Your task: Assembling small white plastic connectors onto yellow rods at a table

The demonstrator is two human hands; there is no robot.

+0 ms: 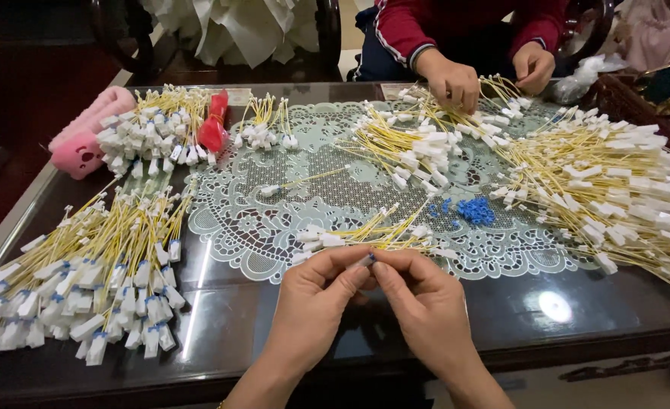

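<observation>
Pinching together low in the middle of the frame, the left hand and right hand meet at their fingertips, closed on a small white connector with a blue tip; the rest of it is hidden by the fingers. Just above them a few yellow wires lie on the lace mat. At lower left sits a heap of capped wires; at right, a large uncapped pile. Small blue caps are scattered right of centre. At the top, another person's hands sort wires across the dark table.
</observation>
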